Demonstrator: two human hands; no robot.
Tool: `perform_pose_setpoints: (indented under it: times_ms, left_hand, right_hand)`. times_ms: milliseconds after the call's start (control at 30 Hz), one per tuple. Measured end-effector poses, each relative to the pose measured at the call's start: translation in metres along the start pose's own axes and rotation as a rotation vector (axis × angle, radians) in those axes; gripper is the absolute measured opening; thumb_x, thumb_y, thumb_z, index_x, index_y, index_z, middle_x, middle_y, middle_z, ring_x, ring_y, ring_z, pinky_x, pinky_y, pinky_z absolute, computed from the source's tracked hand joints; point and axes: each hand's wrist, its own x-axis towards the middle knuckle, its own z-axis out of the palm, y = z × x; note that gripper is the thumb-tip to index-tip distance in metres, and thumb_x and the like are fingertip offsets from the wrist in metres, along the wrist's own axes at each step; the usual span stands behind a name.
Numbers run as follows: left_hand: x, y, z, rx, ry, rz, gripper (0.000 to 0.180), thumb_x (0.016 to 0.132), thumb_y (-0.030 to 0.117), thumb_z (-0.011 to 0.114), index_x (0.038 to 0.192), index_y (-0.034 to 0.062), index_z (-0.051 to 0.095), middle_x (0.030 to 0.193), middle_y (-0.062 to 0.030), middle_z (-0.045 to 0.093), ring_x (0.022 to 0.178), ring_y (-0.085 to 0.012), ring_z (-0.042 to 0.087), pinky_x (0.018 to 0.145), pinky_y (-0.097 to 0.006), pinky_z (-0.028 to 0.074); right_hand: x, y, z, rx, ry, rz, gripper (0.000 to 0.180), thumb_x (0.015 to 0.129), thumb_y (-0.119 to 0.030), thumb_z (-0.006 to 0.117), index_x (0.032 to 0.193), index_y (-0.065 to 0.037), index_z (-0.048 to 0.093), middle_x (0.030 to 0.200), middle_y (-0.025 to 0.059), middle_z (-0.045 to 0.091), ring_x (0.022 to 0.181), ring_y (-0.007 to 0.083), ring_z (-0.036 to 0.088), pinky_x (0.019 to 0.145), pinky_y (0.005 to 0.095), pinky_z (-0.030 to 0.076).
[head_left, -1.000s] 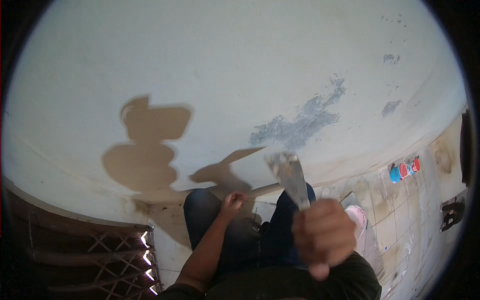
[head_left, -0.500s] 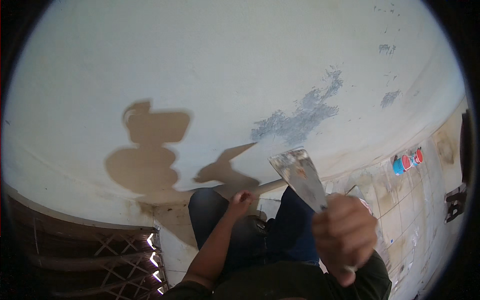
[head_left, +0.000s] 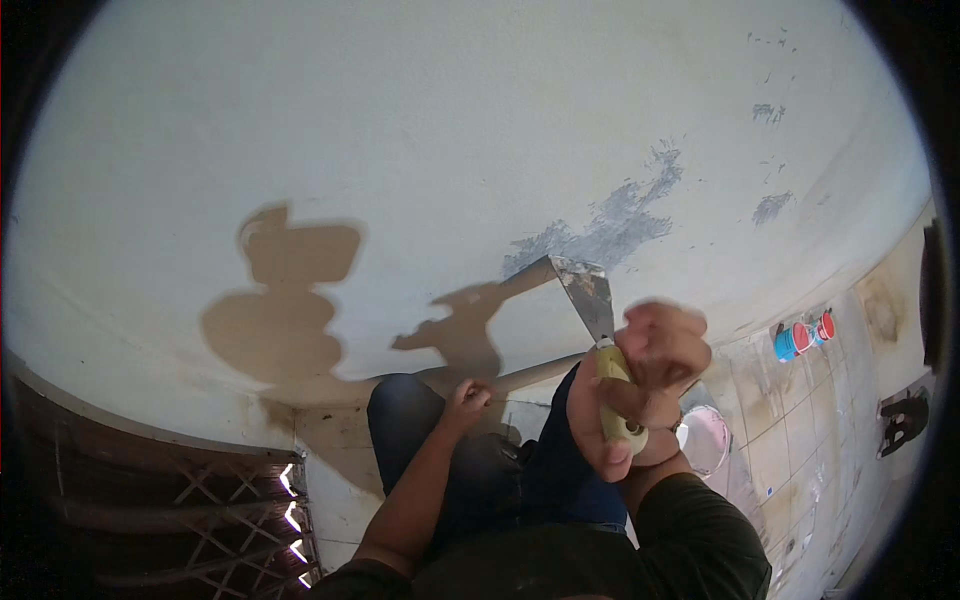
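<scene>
My right hand (head_left: 650,385) is wrapped round the pale yellow-green handle of a putty knife (head_left: 590,300). Its metal blade is smeared and stained, and the blade's top edge meets the white wall (head_left: 430,120) at the lower end of a rough grey patch (head_left: 610,225). The blade's shadow joins it at the left corner. My left hand (head_left: 468,400) rests by my left knee, fingers curled in, with nothing visible in it.
A whitish bucket (head_left: 705,440) stands on the tiled floor beside my right arm. Further right, along the wall, are blue and red containers (head_left: 795,341). A dark slatted wooden piece (head_left: 170,500) lies at lower left. Smaller grey marks (head_left: 772,206) dot the wall at right.
My right hand has turned and moved up toward the wall, bringing the knife's handle into sight and its blade to the grey patch. The left hand stays by the knee.
</scene>
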Motion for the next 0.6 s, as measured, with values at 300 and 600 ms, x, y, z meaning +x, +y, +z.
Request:
perform_pose_setpoints:
  times_ms: [300, 600]
  left_hand:
    - [0.009, -0.008, -0.002, 0.082, -0.077, -0.030, 0.022, 0.091, 0.028, 0.064, 0.097, 0.0066, 0.063, 0.089, -0.0024, 0.062, 0.080, -0.0137, 0.057, 0.071, -0.031, 0.046]
    - [0.000, -0.012, 0.000, 0.025, 0.008, -0.022, 0.016, 0.088, 0.017, 0.063, 0.095, 0.0024, 0.063, 0.082, -0.0028, 0.063, 0.076, -0.0117, 0.059, 0.072, -0.029, 0.048]
  right_hand:
    - [0.044, -0.016, 0.023, 0.490, 0.807, -0.382, 0.024, 0.079, -0.037, 0.063, 0.074, -0.013, 0.062, 0.101, 0.0127, 0.050, 0.102, 0.0295, 0.047, 0.085, 0.0391, 0.039]
    - [-0.016, 0.019, 0.036, -0.217, 0.348, -0.406, 0.023, 0.087, -0.026, 0.052, 0.082, -0.003, 0.056, 0.101, 0.0157, 0.046, 0.105, 0.0317, 0.040, 0.092, 0.0433, 0.033]
